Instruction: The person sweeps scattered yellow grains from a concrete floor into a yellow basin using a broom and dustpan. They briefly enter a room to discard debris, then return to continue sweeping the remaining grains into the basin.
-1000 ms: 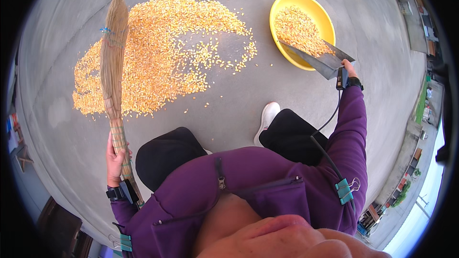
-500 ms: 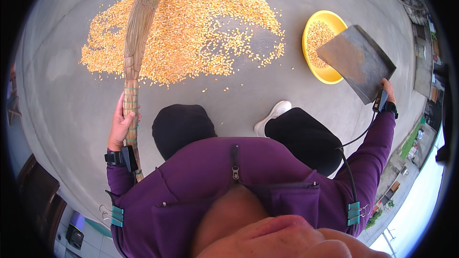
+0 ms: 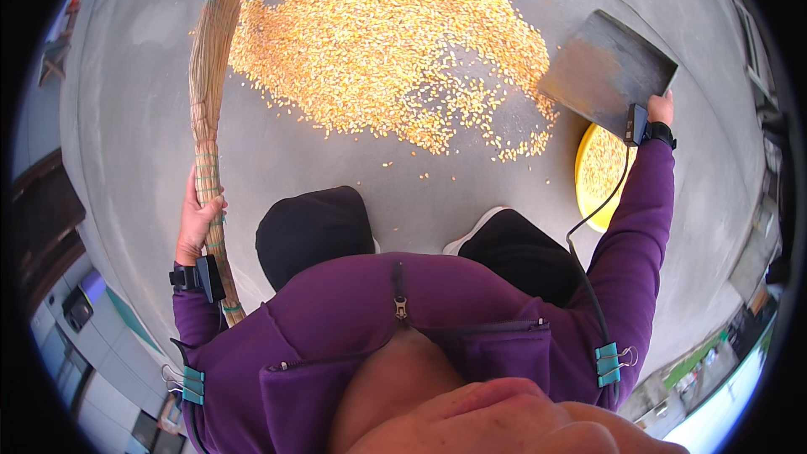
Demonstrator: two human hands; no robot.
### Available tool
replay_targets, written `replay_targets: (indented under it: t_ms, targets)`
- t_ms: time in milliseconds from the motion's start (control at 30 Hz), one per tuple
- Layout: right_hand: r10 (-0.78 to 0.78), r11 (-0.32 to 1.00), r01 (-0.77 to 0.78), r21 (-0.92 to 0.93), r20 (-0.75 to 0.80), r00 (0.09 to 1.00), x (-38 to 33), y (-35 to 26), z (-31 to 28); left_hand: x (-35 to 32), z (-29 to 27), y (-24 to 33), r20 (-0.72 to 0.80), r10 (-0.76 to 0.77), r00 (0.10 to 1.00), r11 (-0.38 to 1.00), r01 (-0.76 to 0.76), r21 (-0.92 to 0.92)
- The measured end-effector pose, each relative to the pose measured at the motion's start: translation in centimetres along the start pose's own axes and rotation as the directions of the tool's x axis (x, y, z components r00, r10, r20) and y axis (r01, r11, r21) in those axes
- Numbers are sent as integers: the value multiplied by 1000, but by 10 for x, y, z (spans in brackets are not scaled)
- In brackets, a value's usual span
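1. The heap of yellow corn kernels (image 3: pixel 387 42) lies spread on the grey concrete floor (image 3: pixel 134 118) ahead of my knees; loose strays trail off its near right edge.
2. My right hand (image 3: pixel 661 108) holds a flat grey dustpan (image 3: pixel 607 73) by its near edge, fingers closed on it; the pan hangs lifted and tilted above the heap's right end, and I see no kernels on it.
3. My left hand (image 3: pixel 199 219) is wrapped around the bound stalk of a straw broom (image 3: pixel 210 76); the bristles point away, just left of the heap.
4. A yellow basin (image 3: pixel 601 170) holding kernels sits on the floor under my right forearm.
5. I judge this the gap between scoops; the next move calls for setting the pan's lip flat at the heap's edge and sweeping kernels rightward onto it.
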State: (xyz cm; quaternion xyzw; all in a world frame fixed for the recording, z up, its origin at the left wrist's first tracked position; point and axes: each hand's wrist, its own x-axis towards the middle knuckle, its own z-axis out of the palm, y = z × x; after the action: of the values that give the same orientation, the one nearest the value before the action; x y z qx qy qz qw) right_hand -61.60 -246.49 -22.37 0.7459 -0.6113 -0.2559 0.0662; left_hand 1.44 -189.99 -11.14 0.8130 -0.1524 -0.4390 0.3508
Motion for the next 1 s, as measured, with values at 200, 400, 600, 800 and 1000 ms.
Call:
replay_targets:
  t_ms: [200, 400, 600, 800, 1000]
  targets:
    - [273, 692, -160, 704, -50, 961, 76, -20, 39, -25, 18, -7, -50, -208, 977, 967, 198, -159]
    - [90, 666, 8, 746, -91, 992, 127, -97, 14, -17, 28, 1, 113, -311, 944, 922, 329, -207]
    - [-193, 606, 267, 749, -187, 963, 144, -221, -35, -3, 35, 13, 226, -308, 924, 933, 339, -116]
    - [-288, 505, 335, 795, -210, 934, 106, -347, -33, 6, 42, 27, 332, -386, 861, 909, 416, -24]
    - [-253, 339, 259, 905, -177, 951, 22, -435, -23, 17, 46, 35, 446, -334, 830, 935, 350, 50]
